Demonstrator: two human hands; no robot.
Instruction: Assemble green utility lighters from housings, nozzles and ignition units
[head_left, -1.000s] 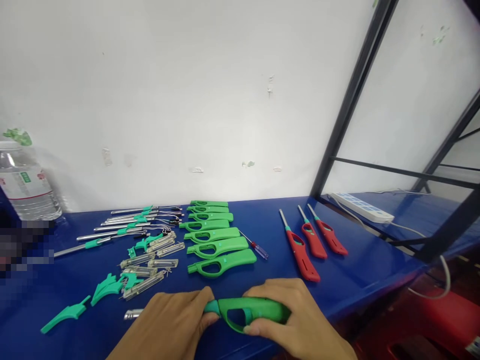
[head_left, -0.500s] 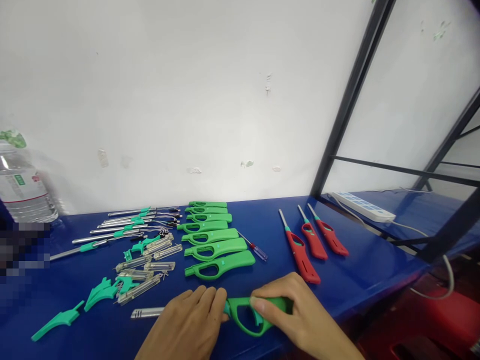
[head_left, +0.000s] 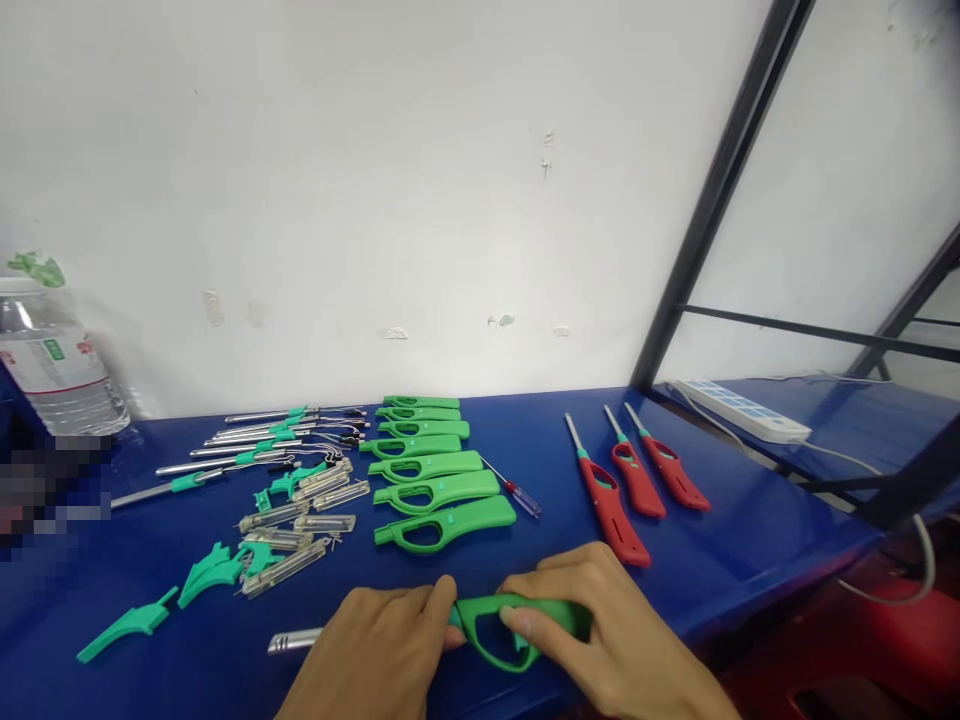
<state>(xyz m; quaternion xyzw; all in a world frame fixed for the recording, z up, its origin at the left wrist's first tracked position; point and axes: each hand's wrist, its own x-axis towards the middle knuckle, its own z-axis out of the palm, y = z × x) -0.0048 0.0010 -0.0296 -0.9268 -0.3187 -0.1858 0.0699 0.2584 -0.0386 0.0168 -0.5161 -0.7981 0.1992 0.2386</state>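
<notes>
A green long-nosed lighter (head_left: 486, 604) lies level across both hands at the table's front edge. My left hand (head_left: 379, 645) is closed round its neck, and the metal tube (head_left: 291, 641) sticks out to the left beyond it. With thumb and fingers, my right hand (head_left: 596, 620) grips the green handle just behind the trigger loop. Part of a teal trigger (head_left: 520, 641) shows inside that loop. The far end of the handle is hidden in my right palm. Just beyond my hands is a row of green lighter shells (head_left: 457, 520).
Metal lighter tubes with wires (head_left: 247, 458), clear fuel tanks (head_left: 289, 565) and teal triggers (head_left: 135, 625) lie on the left of the blue table (head_left: 637, 620). A screwdriver (head_left: 523, 498) and red lighters (head_left: 611, 515) are on the right. A bottle (head_left: 60, 370), power strip (head_left: 742, 410) and dark frame (head_left: 705, 230) stand around.
The view has shifted slightly, so the table items sit a little further right in the picture. Both hands keep their hold on the green lighter, nearly in the same place.
</notes>
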